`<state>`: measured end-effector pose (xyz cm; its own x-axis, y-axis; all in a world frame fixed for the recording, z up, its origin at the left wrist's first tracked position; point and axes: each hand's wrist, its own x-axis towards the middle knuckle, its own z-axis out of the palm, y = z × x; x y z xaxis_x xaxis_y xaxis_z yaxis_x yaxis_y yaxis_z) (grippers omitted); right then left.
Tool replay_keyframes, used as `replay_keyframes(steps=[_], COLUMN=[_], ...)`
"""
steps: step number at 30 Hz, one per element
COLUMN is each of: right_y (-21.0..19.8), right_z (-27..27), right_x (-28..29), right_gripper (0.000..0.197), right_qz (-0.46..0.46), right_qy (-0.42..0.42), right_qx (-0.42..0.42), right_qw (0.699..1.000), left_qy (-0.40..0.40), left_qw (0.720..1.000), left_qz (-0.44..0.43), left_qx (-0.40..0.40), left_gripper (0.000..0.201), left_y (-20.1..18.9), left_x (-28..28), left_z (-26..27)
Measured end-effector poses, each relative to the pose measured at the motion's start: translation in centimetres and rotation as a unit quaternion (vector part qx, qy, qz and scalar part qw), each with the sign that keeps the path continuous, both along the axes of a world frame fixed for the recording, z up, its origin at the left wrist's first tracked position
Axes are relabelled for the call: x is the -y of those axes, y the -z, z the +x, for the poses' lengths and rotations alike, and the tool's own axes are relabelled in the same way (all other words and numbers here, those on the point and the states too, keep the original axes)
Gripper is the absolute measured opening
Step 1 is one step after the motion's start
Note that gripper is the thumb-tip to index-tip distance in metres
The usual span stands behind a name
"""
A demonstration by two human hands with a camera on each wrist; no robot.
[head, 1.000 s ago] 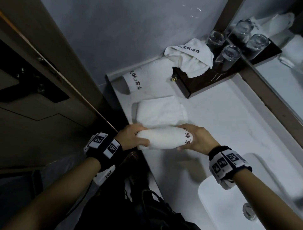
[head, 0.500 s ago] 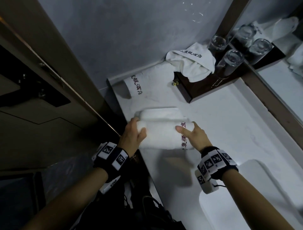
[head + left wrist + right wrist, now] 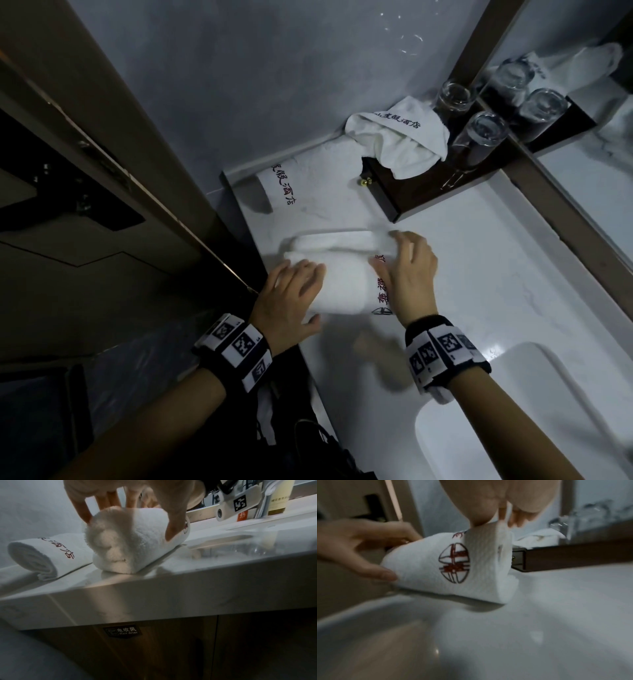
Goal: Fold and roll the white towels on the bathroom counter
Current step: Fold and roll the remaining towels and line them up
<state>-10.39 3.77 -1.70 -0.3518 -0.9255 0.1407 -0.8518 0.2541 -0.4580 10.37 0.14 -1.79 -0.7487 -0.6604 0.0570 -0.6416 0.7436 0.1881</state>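
A white towel (image 3: 346,274) with red lettering lies as a thick roll near the counter's left front edge, with a short flat strip showing on its far side. My left hand (image 3: 298,284) grips its left end, fingers over the top and thumb on the near side (image 3: 173,520). My right hand (image 3: 404,267) curls over the right end beside the red round emblem (image 3: 453,562). A finished rolled towel (image 3: 291,185) lies behind it by the wall. A crumpled towel (image 3: 400,137) is draped on the dark wooden tray (image 3: 428,198).
Drinking glasses (image 3: 486,133) stand on the tray against the mirror (image 3: 582,192). The sink basin (image 3: 513,411) opens at the right front. The counter's front edge (image 3: 154,595) has a hair-dryer drawer label (image 3: 122,631) below. A dark door frame (image 3: 120,154) stands left.
Both hands have pushed the roll away from me over the flat part of the towel. The roll is thicker and the flat strip beyond it is much shorter.
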Motion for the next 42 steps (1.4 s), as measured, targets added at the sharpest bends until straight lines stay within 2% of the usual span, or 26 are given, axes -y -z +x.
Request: replay_keyframes(steps=[2, 3, 5, 7, 9, 11, 14, 17, 19, 22, 24, 26, 28, 30, 32, 34, 38, 40, 42], right_y=[-0.3, -0.4, -0.4, -0.3, -0.1, 0.1, 0.2, -0.2, -0.5, -0.8, -0.9, -0.9, -1.0, -1.0, -0.8, -0.4, 0.7, 1.3, 1.6], right_z=[-0.2, -0.3, -0.4, -0.4, -0.2, -0.1, -0.1, 0.0, 0.1, 0.4, 0.6, 0.9, 1.1, 1.3, 1.5, 1.5, 1.6, 1.8, 1.8], right_x=[0.0, -0.1, -0.3, -0.4, -0.5, -0.4, 0.2, 0.9, 1.3, 1.7, 1.9, 1.9, 1.9, 1.7, 1.2, 0.6, -0.6, -1.0, -1.3], right_gripper=[0.032, 0.035, 0.065, 0.098, 0.109, 0.106, 0.099, 0.089, 0.082, 0.072, 0.069, 0.072, 0.073, 0.063, 0.051, 0.043, 0.036, 0.042, 0.05], right_qz=[0.017, 0.047, 0.106, 0.144, 0.174, 0.178, 0.184, 0.208, 0.216, 0.229, 0.249, 0.264, 0.267, 0.256, 0.243, 0.232, 0.23, 0.235, 0.257], right_qy=[-0.137, -0.176, -0.196, -0.215, -0.232, -0.226, -0.206, -0.183, -0.169, -0.139, -0.104, -0.063, -0.027, 0.005, 0.026, 0.043, 0.088, 0.085, 0.072], right_qx=[0.017, 0.04, 0.06, 0.005, -0.065, -0.095, -0.078, -0.062, -0.056, -0.035, -0.01, 0.033, 0.101, 0.173, 0.229, 0.283, 0.408, 0.417, 0.394], right_qw=[0.99, 0.982, 0.973, 0.966, 0.955, 0.953, 0.958, 0.959, 0.96, 0.963, 0.963, 0.962, 0.958, 0.951, 0.942, 0.93, 0.879, 0.874, 0.879], left_qy=[-0.004, -0.01, -0.012, -0.008, -0.005, -0.018, -0.015, -0.045, -0.104, -0.207, -0.258, -0.247, -0.216, -0.225, -0.249, -0.257, -0.232, -0.239, -0.225], left_qw=[0.999, 0.999, 0.998, 0.996, 0.995, 0.995, 0.999, 0.997, 0.988, 0.952, 0.902, 0.849, 0.806, 0.772, 0.75, 0.722, 0.673, 0.667, 0.68], left_qz=[-0.01, -0.019, -0.053, -0.082, -0.089, -0.086, -0.038, 0.05, 0.101, 0.161, 0.253, 0.373, 0.471, 0.523, 0.546, 0.576, 0.627, 0.629, 0.627], left_qx=[0.037, 0.045, 0.035, 0.025, 0.039, 0.054, 0.004, -0.043, -0.056, -0.157, -0.234, -0.282, -0.287, -0.281, -0.278, -0.286, -0.316, -0.321, -0.306], left_gripper=[0.088, 0.088, 0.076, 0.057, 0.054, 0.067, 0.088, 0.093, 0.096, 0.099, 0.105, 0.107, 0.091, 0.075, 0.071, 0.074, 0.087, 0.094, 0.101], left_y=[-0.2, -0.3, -0.2, -0.1, -0.1, -0.2, -0.3, -0.2, 0.2, 0.7, 0.5, 0.1, -0.2, -0.2, 0.0, 0.4, 0.6, 0.8, 1.0], left_x=[0.1, 0.3, 0.6, 0.7, 0.7, 1.1, 2.2, 2.7, 2.4, 1.3, 0.9, 0.7, 0.6, 0.5, 0.6, 0.7, 1.0, 1.4, 1.6], left_z=[-0.1, -0.2, -0.4, -0.9, -1.5, -1.9, -2.0, -2.1, -2.4, -2.9, -3.4, -3.9, -4.6, -5.1, -5.2, -4.9, -4.0, -3.7, -3.5])
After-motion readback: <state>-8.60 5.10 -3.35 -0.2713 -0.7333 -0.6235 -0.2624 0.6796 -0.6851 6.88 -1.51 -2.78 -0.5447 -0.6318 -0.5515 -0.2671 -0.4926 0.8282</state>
